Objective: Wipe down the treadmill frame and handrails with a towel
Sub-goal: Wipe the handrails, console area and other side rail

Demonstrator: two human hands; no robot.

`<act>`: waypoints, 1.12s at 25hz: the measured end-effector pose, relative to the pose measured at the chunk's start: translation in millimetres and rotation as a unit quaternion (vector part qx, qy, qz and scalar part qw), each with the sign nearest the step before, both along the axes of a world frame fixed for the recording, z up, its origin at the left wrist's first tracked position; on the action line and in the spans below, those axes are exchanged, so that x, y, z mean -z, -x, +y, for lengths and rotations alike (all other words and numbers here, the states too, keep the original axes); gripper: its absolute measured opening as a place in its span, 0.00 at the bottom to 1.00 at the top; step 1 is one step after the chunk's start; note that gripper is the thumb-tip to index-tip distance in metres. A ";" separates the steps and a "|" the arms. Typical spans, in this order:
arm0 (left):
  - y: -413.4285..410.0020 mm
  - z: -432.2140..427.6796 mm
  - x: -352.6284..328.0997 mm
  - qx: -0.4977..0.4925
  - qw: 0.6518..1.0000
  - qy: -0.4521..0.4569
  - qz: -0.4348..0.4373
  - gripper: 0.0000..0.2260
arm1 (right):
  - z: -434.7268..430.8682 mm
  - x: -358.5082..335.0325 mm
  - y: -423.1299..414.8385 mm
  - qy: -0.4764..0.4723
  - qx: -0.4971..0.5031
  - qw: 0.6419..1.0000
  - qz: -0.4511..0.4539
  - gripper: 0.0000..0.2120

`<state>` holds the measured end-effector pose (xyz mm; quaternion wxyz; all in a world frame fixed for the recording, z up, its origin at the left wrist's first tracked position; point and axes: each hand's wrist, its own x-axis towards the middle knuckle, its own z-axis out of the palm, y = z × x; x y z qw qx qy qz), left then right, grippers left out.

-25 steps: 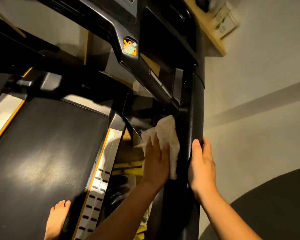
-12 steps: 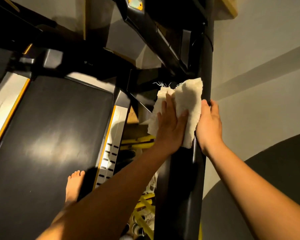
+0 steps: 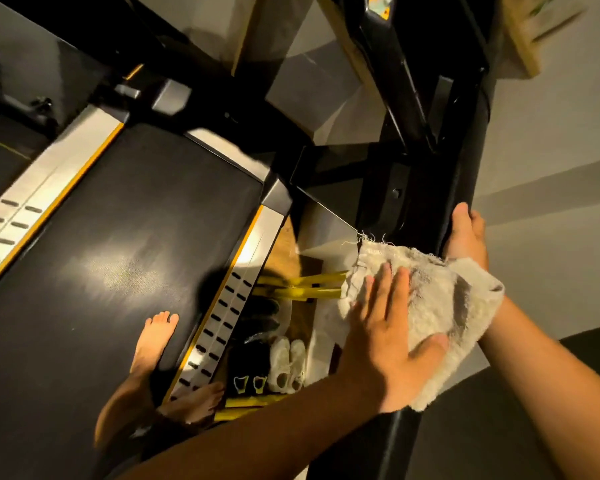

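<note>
A white frayed towel point(image 3: 440, 299) lies over the black right handrail point(image 3: 461, 174) of the treadmill. My left hand point(image 3: 385, 337) presses flat on the towel with straight fingers, thumb spread to the right. My right hand point(image 3: 466, 237) grips the handrail just beyond the towel, thumb on the inner side; the towel drapes over its wrist. The handrail runs up to the console frame point(image 3: 406, 81) at the top.
The black belt point(image 3: 118, 271) with silver and yellow side rails point(image 3: 222, 313) fills the left. My bare feet point(image 3: 153, 344) stand on the deck. Shoes point(image 3: 284, 365) and yellow straps point(image 3: 302, 285) lie on the floor between deck and handrail. A wall point(image 3: 551, 168) is close on the right.
The towel and my left hand slid back down the handrail toward me. My right hand kept its grip on the rail, now sitting beyond the towel. The view tilted down and left.
</note>
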<state>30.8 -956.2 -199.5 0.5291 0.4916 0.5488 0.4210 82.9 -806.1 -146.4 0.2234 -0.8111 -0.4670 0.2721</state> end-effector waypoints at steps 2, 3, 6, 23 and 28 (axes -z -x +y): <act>-7.7 18.9 -0.3 -0.059 0.996 -0.053 0.044 0.39 | 4.2 1.8 -7.6 0.014 -0.017 1.000 0.011 0.24; -7.8 33.1 1.1 -0.060 0.994 -0.065 0.068 0.38 | 5.0 1.2 -12.5 0.035 -0.034 0.999 -0.005 0.24; -0.1 71.5 -5.1 0.060 0.990 -0.033 0.120 0.39 | -0.2 -9.4 -27.6 0.090 -0.053 0.993 0.053 0.19; -13.8 237.3 -47.8 0.107 0.883 -0.117 0.441 0.31 | 32.0 -46.0 -0.7 0.024 0.004 0.991 0.134 0.26; -12.7 285.6 -44.9 0.080 0.900 -0.100 0.417 0.33 | 82.3 -45.7 -10.8 0.033 -0.117 0.992 -0.029 0.28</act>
